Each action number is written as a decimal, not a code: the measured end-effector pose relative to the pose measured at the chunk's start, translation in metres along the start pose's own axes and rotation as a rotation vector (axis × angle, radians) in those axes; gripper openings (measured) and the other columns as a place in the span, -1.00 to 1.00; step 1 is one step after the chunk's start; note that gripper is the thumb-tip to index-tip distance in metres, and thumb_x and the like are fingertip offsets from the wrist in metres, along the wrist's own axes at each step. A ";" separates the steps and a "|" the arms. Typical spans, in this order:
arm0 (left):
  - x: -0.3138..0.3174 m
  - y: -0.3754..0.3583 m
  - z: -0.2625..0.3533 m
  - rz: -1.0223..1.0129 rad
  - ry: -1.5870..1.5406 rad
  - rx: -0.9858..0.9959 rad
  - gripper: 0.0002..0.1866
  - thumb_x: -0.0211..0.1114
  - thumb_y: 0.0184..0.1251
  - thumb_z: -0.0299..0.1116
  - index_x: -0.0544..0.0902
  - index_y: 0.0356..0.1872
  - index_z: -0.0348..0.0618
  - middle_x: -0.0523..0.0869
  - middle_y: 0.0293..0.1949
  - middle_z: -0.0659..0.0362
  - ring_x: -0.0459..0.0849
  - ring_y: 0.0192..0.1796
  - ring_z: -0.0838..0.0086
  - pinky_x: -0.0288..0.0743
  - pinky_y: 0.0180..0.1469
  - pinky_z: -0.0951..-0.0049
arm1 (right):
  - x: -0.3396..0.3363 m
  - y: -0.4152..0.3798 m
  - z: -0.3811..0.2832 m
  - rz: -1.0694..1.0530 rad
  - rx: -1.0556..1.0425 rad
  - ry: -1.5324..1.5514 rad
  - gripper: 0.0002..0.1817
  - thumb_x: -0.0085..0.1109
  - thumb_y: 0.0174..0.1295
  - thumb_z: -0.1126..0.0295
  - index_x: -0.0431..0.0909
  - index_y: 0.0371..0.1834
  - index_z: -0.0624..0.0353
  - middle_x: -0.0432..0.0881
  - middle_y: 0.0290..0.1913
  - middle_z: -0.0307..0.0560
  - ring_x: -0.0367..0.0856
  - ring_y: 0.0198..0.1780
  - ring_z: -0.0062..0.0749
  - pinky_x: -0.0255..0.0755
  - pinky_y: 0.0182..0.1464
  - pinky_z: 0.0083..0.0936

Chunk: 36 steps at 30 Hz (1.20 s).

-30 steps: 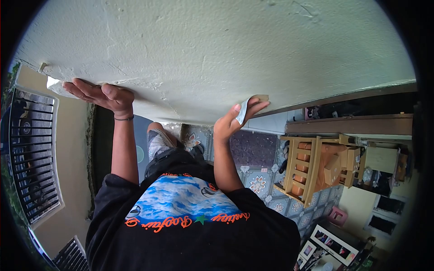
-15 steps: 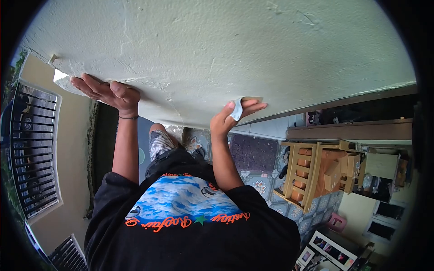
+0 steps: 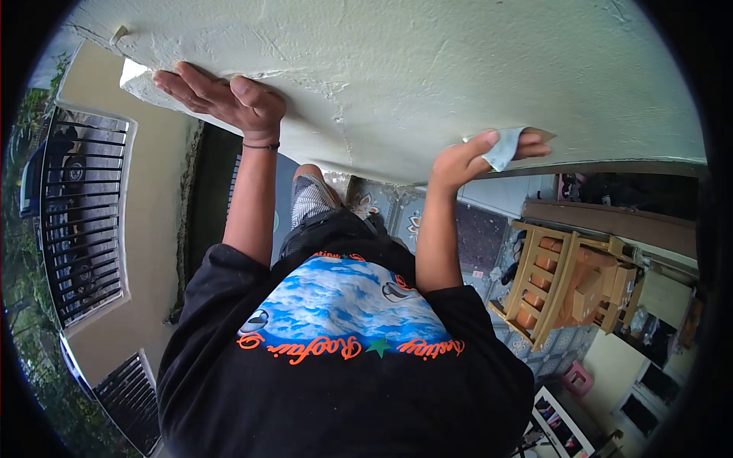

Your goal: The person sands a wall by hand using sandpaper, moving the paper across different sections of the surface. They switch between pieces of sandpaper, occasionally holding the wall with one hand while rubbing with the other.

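Note:
My left hand (image 3: 229,103) lies against the pale painted wall (image 3: 427,69) near its chipped edge, fingers extended, holding nothing. A dark band is round that wrist. On the right, my right hand (image 3: 466,159) holds a small, thin, curled sheet (image 3: 502,149), light blue-grey on the visible face. The sheet passes between the thumb and fingers, and part of it lies between the fingers and the wall. Rough, cracked patches (image 3: 332,95) mark the wall surface between my hands.
A barred opening (image 3: 84,214) is at the left, with a vehicle beyond. A wooden bench (image 3: 546,282) with cardboard boxes (image 3: 588,294) stands at the right on a patterned tile floor. A pink stool (image 3: 577,379) is lower right. A small hook-like piece (image 3: 118,34) juts from the wall.
Both hands appear higher and farther right in the view, which has itself shifted. My right hand, with the sheet, has moved farther from my left hand along the wall.

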<state>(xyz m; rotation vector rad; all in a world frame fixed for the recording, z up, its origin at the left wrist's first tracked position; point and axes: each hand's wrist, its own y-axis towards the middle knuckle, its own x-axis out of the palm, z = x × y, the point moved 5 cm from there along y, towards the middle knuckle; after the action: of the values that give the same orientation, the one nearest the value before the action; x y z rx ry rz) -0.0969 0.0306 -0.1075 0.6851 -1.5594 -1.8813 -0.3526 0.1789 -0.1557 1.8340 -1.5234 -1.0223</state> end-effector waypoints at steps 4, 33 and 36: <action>0.000 0.000 0.000 0.002 -0.006 -0.023 -0.33 -0.31 0.40 -0.01 0.02 0.44 -0.20 -0.10 0.47 -0.08 -0.20 0.51 0.06 -0.36 0.45 0.05 | -0.006 0.040 -0.009 0.118 -0.004 0.160 -0.39 -0.47 0.46 0.26 -0.32 0.46 0.32 -0.53 0.47 0.30 -0.58 0.50 0.09 -0.54 0.45 -0.06; -0.001 0.000 0.002 0.013 0.027 -0.051 -0.33 -0.30 0.40 -0.02 0.06 0.42 -0.24 -0.04 0.46 -0.10 -0.14 0.50 0.03 -0.30 0.45 0.05 | -0.014 0.066 -0.035 0.082 -0.126 0.123 -0.37 -0.44 0.45 0.22 -0.29 0.47 0.31 -0.44 0.49 0.26 -0.56 0.50 0.11 -0.63 0.42 0.03; -0.002 0.000 0.002 0.009 0.038 -0.051 -0.34 -0.31 0.41 -0.02 0.06 0.41 -0.24 -0.04 0.46 -0.10 -0.14 0.50 0.04 -0.29 0.45 0.06 | 0.024 -0.027 -0.006 -0.093 -0.224 -0.116 -0.31 -0.43 0.45 0.13 -0.41 0.48 0.24 -0.56 0.47 0.29 -0.65 0.48 0.18 -0.67 0.38 0.13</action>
<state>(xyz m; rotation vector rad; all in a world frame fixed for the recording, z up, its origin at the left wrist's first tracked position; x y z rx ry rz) -0.0966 0.0331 -0.1075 0.6863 -1.4833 -1.8836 -0.3302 0.1609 -0.1791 1.7270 -1.3365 -1.3081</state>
